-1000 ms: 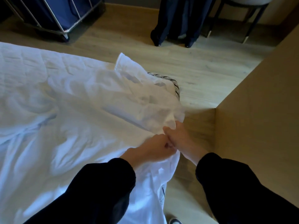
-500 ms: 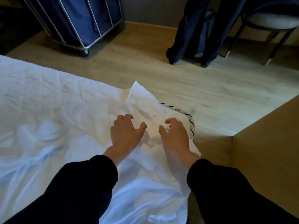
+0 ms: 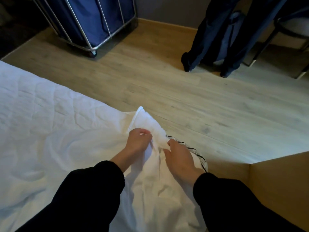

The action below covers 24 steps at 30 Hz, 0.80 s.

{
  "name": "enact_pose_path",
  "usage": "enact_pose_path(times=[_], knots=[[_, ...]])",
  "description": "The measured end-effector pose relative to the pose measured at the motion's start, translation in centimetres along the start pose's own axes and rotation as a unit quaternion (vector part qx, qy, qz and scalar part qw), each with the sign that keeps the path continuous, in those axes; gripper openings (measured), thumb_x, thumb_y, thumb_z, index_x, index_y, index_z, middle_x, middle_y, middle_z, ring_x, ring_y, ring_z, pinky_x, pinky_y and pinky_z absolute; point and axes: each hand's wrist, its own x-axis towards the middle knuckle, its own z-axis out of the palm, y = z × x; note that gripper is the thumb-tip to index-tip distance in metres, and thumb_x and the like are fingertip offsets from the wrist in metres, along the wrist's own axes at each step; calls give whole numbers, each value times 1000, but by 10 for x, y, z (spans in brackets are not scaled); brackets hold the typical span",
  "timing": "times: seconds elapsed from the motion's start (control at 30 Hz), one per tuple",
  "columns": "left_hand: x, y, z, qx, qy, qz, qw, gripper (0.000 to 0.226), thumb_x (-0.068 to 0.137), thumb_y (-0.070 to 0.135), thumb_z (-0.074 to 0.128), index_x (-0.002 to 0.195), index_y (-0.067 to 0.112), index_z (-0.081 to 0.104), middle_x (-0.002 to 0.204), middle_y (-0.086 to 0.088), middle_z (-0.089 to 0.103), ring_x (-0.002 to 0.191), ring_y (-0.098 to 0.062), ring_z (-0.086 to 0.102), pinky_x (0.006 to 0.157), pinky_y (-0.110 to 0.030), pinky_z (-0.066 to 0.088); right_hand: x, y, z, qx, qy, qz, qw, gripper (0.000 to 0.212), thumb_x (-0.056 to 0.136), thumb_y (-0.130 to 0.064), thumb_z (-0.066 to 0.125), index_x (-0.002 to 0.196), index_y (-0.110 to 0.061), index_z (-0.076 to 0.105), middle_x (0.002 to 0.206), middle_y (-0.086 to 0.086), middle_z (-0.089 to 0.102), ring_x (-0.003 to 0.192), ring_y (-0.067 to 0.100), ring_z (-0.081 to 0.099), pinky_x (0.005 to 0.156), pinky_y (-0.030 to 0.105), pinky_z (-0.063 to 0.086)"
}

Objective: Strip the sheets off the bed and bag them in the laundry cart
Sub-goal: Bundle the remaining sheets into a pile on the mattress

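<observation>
Head view: both hands bunch the white sheet (image 3: 147, 186) at the bed's (image 3: 41, 118) near corner, left hand (image 3: 139, 142) and right hand (image 3: 179, 159) with fingers pinched shut on cloth. A wooden panel (image 3: 275, 186) crowds the right edge. Open floor (image 3: 167, 84) runs to the blue laundry cart (image 3: 93, 22).

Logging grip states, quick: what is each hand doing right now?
Left hand: closed, pinching the white sheet at the bed corner.
Right hand: closed, gripping the same sheet beside it.
</observation>
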Motion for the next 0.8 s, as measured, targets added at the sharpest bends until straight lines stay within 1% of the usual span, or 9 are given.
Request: enact_pose_path(times=[0.1,0.2,0.3,0.37,0.43,0.5,0.57,0.63,0.8], knots=[[10,19,0,-155,44,-48,986,24,85,8,58,61,13,58,65,-5,52,68,-20,49,63,-27,40,0,-3,0,-19,25,-1,999,26,95,-25,44,119,-18,51,118,5,57,109,28,54,82,34,41],[17,27,-9,-216,47,-64,973,21,84,7,59,64,13,58,60,-5,47,61,-20,46,61,-26,39,3,-21,-6,95,119,-59,987,42,89,-48,37,108,-18,58,108,-1,52,99,19,51,86,32,42],[18,30,-16,-225,-37,-50,972,19,84,-2,51,80,11,64,53,0,47,47,-14,43,49,-23,36,13,-46,-10,278,-41,-16,960,31,85,-57,49,87,-26,52,84,-10,56,76,7,53,67,18,42],[20,25,-23,-149,-72,-6,986,27,83,-4,45,95,10,65,54,-2,53,46,-16,48,48,-24,39,20,-52,-2,255,-135,-9,957,35,81,-43,60,105,-19,53,94,-4,62,84,13,61,61,21,45],[26,13,-37,13,-46,77,996,28,86,2,47,109,12,61,67,-3,65,62,-19,61,58,-29,46,26,-51,4,154,-105,-3,983,20,85,-22,55,102,-15,48,98,2,58,93,24,57,65,30,40],[35,-4,-58,263,-6,141,954,36,85,16,55,121,18,56,95,1,68,95,-22,62,80,-33,45,27,-46,8,158,-41,39,986,21,86,-18,49,106,-13,56,110,7,60,107,30,55,77,30,39],[41,-16,-76,450,-50,113,885,59,75,39,58,131,26,47,121,3,59,117,-24,52,97,-37,36,27,-43,9,256,19,94,962,47,78,-30,43,115,-6,62,121,11,63,114,31,55,81,28,37],[41,-23,-84,506,-123,55,852,73,62,56,52,131,31,44,128,4,52,122,-23,48,102,-40,32,24,-41,3,311,75,133,938,45,77,-31,45,108,-6,66,111,13,67,106,31,59,78,29,38],[29,-34,-102,511,-203,46,834,47,73,64,66,100,27,57,105,9,58,101,-16,56,81,-30,41,15,-38,-9,378,116,150,906,11,85,-14,55,75,-14,60,77,3,63,79,26,54,71,34,41]])
